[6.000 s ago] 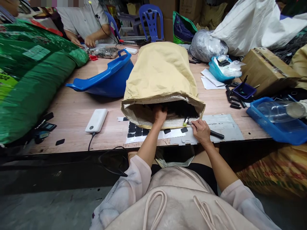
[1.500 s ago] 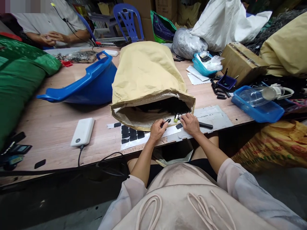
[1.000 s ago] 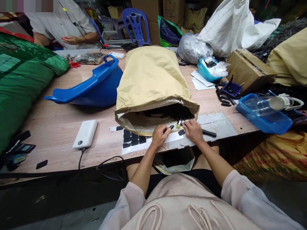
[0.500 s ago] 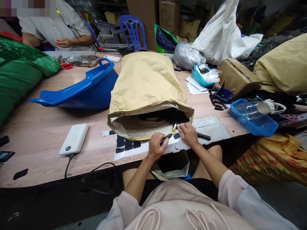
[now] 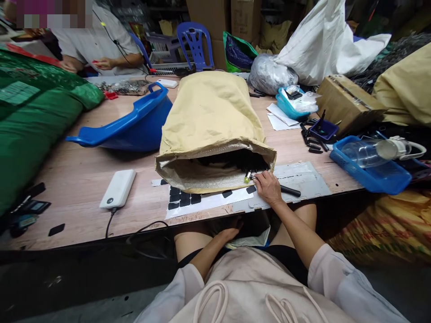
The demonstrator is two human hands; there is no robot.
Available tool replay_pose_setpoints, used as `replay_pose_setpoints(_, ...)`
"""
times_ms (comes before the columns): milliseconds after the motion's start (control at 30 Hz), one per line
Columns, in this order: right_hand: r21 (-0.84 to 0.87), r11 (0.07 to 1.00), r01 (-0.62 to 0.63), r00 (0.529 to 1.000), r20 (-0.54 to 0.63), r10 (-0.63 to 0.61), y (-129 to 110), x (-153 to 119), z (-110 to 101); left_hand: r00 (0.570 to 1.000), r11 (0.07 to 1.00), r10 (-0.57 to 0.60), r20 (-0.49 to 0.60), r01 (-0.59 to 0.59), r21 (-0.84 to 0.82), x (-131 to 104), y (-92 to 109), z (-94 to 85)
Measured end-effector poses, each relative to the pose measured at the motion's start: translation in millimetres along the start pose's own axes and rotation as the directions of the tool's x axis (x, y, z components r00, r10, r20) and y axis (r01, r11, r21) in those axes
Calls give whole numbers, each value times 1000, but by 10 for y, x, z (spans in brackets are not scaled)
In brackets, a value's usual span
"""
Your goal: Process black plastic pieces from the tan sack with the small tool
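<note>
My right hand (image 5: pixel 268 187) is closed on a tool with a thin metal tip and a thick black handle (image 5: pixel 290 191) at the table's front edge. A small silvery and yellow-green piece (image 5: pixel 248 177) lies by its fingertips. Down below the edge, my left hand (image 5: pixel 231 230) hangs over the opening of a bag (image 5: pixel 256 240) between my knees. Its fingers look apart but are partly in shadow, and I see nothing in them. A yellow sack (image 5: pixel 215 112) lies with its mouth facing me, dark items (image 5: pixel 235 160) inside. Black rounded squares (image 5: pixel 185 199) sit on a white sheet under the sack's lip.
Left are a blue basin (image 5: pixel 134 123), a cabled white power bank (image 5: pixel 118 188) and a green sack (image 5: pixel 30 130). Right are a blue tray (image 5: pixel 380 177) with a clear bottle (image 5: pixel 363 152), a cardboard box (image 5: pixel 350 103) and small black parts. Another person (image 5: pixel 97 40) sits across the table.
My left hand has dropped from the tabletop to below the edge, and the small black piece it held is out of sight. My right hand stays by the sack's mouth. The view has shifted slightly.
</note>
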State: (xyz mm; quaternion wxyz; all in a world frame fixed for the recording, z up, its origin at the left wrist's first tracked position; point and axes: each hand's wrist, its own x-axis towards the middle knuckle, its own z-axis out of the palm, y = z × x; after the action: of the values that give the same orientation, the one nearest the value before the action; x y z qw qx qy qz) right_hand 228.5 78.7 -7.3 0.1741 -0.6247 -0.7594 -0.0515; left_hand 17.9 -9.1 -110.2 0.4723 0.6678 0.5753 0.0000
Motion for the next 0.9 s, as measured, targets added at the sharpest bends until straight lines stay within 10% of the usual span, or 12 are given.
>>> replay_pose_setpoints(133,-2,1000,-1,1000,-18,1,8,-6,3,995,998,6,95,-13,68,-173,123,-62)
replay_pose_setpoints(300,1,1000,-1,1000,-20,1,16,-16,12,833,848,529,160,-522,-85,-558,565,-489)
replay_pose_setpoints(400,6,1000,2,1000,-20,-2,23,-17,23,797,789,551,-246,-594,-159,-425,855,-979)
replay_pose_setpoints(533,17,1000,8,999,-36,-7,33,-17,38,613,921,245,-751,-388,-17,223,1015,-1552)
replay_pose_setpoints(700,28,999,19,999,-48,-18,43,-21,45,652,987,138,-745,-150,51,836,914,-1765)
replay_pose_setpoints(900,37,999,14,998,-53,-12,40,-11,35,679,984,167,-715,-162,76,535,705,-1783)
